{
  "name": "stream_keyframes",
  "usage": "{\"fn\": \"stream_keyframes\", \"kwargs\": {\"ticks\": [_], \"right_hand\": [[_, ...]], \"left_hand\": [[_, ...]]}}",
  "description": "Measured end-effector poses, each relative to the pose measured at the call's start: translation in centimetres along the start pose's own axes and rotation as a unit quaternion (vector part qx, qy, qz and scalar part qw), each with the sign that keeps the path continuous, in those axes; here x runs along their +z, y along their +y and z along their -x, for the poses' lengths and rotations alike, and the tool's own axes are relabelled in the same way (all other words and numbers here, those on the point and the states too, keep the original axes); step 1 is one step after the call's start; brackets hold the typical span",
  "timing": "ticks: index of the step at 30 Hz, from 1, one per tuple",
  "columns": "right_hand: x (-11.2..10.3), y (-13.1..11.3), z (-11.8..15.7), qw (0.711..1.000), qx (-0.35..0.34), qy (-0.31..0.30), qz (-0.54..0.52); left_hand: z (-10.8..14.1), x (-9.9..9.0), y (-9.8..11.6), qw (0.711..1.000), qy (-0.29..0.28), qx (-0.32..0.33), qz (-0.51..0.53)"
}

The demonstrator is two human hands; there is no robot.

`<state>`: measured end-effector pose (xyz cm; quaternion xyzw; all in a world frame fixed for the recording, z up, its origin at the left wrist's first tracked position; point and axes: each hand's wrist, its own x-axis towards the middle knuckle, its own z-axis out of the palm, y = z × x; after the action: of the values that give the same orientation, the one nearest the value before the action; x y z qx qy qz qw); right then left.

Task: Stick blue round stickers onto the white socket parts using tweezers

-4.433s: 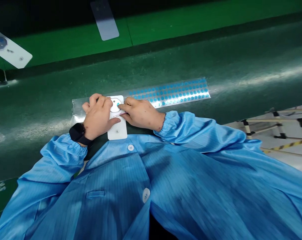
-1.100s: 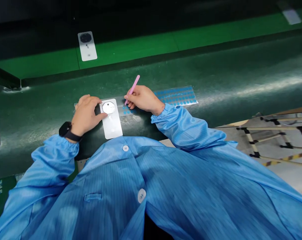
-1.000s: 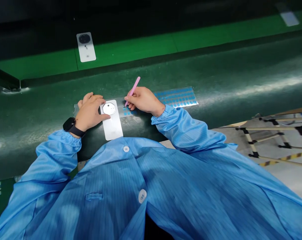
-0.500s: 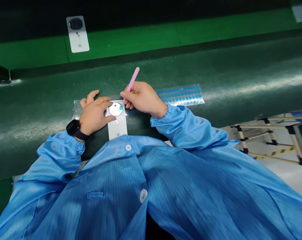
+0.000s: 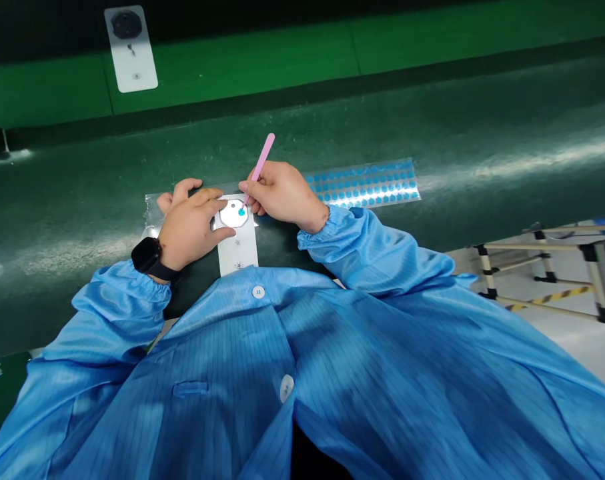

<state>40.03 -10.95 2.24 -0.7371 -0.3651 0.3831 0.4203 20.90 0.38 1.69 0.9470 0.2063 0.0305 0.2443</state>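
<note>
A white panel [image 5: 237, 252] lies on the dark green surface close to my body, with an octagonal white part at its far end. My left hand [image 5: 189, 223] steadies the panel's left side, thumb and index finger at the octagon's edge and the other fingers spread. Pinched in my right hand [image 5: 281, 191] is a pink tool [image 5: 263, 157], slanting down so that its tip meets a small blue dot [image 5: 242, 212] on the octagon. A clear sheet with rows of blue dots [image 5: 377, 183] lies right of my right hand.
Farther off, a second white panel with a dark octagonal part [image 5: 137, 67] lies on the green strip. Clear film [image 5: 153, 208] shows beside and behind my left hand. At the right, a pipe-frame rack [image 5: 537, 247] stands on the floor beyond the surface's edge.
The blue dot, tilted and uneven earlier, now looks round and flat on the octagon, with the pink tool's tip on it. The view has shifted slightly; my left hand keeps its place on the panel.
</note>
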Motion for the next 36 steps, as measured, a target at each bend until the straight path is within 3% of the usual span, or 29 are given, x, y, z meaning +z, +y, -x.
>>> {"fn": "stream_keyframes", "kwargs": {"ticks": [14, 26, 36], "right_hand": [[0.1, -0.1, 0.1, 0.999, -0.011, -0.003, 0.05], [0.1, -0.2, 0.2, 0.997, -0.02, 0.01, 0.071], [0.3, -0.2, 0.1, 0.998, -0.018, 0.02, 0.064]], "left_hand": [[0.1, 0.3, -0.2, 1.0, 0.011, 0.002, -0.013], [0.8, 0.6, 0.8, 0.997, 0.01, 0.052, -0.048], [1.0, 0.8, 2.0, 0.996, 0.004, 0.024, -0.08]]}}
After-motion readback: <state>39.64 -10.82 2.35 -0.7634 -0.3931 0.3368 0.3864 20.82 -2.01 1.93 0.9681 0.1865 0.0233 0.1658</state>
